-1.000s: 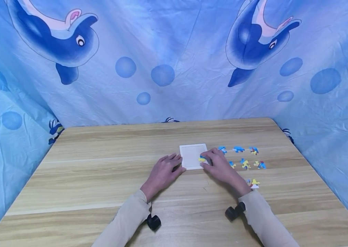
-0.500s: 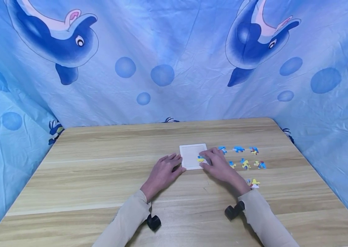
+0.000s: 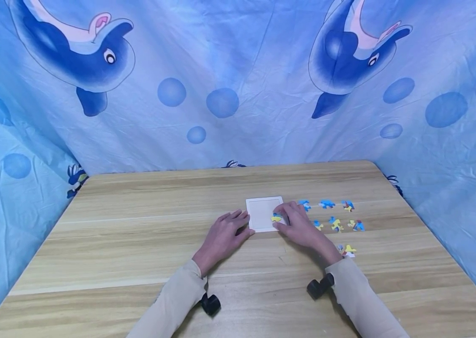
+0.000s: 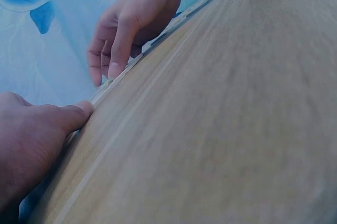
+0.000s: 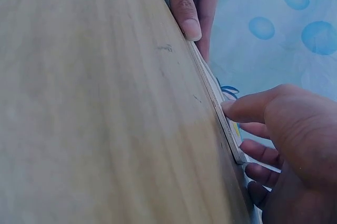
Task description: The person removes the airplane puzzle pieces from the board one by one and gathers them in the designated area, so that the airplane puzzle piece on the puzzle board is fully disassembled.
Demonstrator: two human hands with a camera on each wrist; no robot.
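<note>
A square white puzzle tray (image 3: 259, 215) lies on the wooden table in the head view. My left hand (image 3: 223, 236) rests at its left side, fingertips along the edge and thumb at the near left corner. In the right wrist view, that left thumb (image 5: 188, 21) touches the tray's near edge. My right hand (image 3: 301, 227) is over the tray's right side. Between its thumb and fingers it pinches a yellow and blue puzzle piece (image 3: 276, 218), low inside the tray near the right rim. The wrist views show the tray nearly edge-on, and the piece is mostly hidden there.
Several loose blue, yellow and red puzzle pieces (image 3: 336, 224) lie in rough rows right of the tray, some partly behind the right hand and forearm. The wooden table (image 3: 136, 244) reaches back to a blue dolphin-print curtain (image 3: 221, 56).
The puzzle piece shifted slightly left, then slightly back right, between the right hand's fingers. The left hand and the tray have stayed put.
</note>
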